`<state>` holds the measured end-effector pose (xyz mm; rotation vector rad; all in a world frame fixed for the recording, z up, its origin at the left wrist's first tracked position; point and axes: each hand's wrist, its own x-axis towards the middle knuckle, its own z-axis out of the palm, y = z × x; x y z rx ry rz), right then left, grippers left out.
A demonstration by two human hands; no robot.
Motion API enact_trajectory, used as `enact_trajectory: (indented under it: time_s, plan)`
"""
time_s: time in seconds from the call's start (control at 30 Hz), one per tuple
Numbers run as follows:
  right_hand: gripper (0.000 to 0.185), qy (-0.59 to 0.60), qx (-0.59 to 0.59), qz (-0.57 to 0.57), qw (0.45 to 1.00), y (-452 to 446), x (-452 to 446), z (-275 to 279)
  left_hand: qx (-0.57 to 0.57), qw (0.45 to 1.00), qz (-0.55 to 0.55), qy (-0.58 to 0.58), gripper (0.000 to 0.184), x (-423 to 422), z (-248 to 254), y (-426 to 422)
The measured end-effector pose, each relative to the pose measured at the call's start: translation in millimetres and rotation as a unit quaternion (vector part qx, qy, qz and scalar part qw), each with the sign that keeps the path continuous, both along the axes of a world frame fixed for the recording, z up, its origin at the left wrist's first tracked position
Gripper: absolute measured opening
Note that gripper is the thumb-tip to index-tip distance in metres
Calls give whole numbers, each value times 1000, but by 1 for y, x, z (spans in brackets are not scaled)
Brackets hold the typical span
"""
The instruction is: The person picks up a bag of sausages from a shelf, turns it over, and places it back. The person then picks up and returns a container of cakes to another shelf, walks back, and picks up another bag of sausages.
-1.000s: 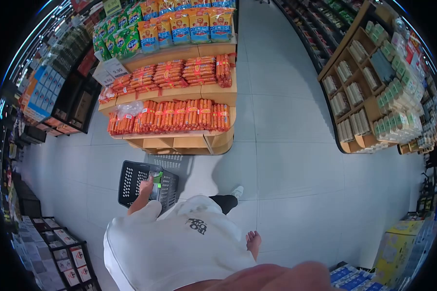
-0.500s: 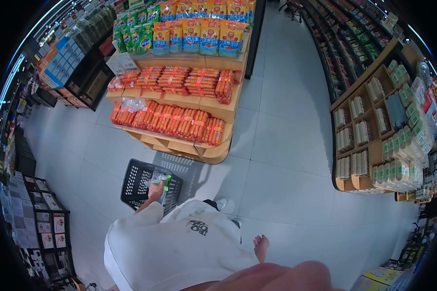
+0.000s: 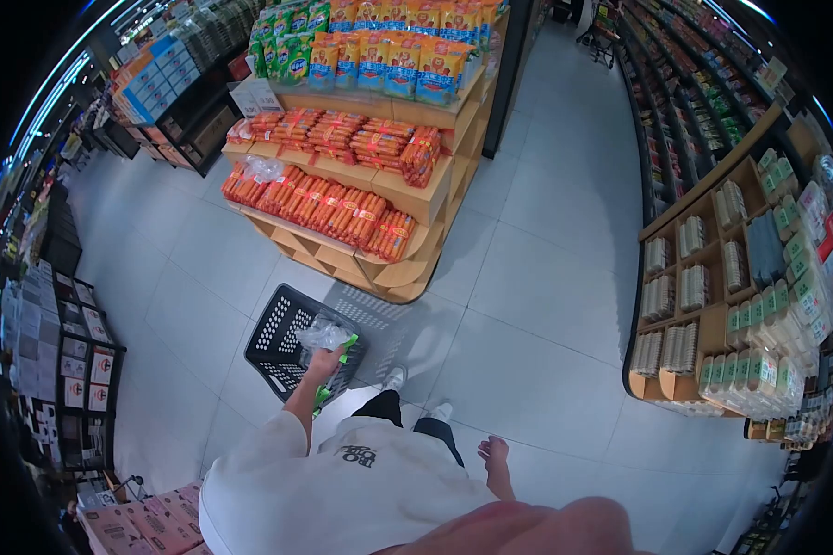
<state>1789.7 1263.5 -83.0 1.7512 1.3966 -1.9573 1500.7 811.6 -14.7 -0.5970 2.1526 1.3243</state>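
The left hand [image 3: 323, 364] is closed on the green-marked handle [image 3: 346, 349] of one dark basket [image 3: 276, 335], left of the frame's center; whether its fingers also grip the crumpled clear bag [image 3: 320, 331] just beyond them, I cannot tell. The right hand [image 3: 494, 450], at lower center, hangs loosely open with fingers slightly bent and holds nothing.

That one clear bag is the only item I can make out in the basket, whose side walls are perforated. Two shoes, a first [image 3: 394, 378] and a second [image 3: 441, 413], stand on the floor [image 3: 537, 314] right of the basket.

At upper center, one wooden display [image 3: 400, 276] carries two tiers of orange-red packs [image 3: 329, 205], with another clear bag [image 3: 265, 168] on the lower tier. Above them are two rows of bright bags [image 3: 402, 67], green at left, blue-and-yellow at right. At right, a wooden rack [image 3: 710, 319] holds eight visible gray stacks [image 3: 657, 298] in its compartments.
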Motion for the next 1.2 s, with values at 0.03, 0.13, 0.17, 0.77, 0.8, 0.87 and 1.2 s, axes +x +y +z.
enact_trajectory:
  time_s: [0.03,0.13,0.17,0.77,0.8,0.87,1.2]
  plan:
    - [22,9,12,36,999,12,-15,7,40,999,9,4,36,13,10,18]
    - [31,57,39,150,986,21,-57,25,32,997,-64,33,39,45,36,53]
    - [31,74,44,186,979,17,-76,33,25,994,-82,65,39,53,32,61]
    - [23,355,485,617,508,-205,-28,110,-63,938,-274,203,48,295,39,85]
    - [24,299,503,648,488,-208,-10,113,-78,932,-280,216,48,305,46,82]
    - [26,251,515,650,500,-213,23,118,-94,924,-288,232,42,329,46,77]
    - [55,75,360,823,432,-252,103,139,-109,842,-449,277,32,386,44,19]
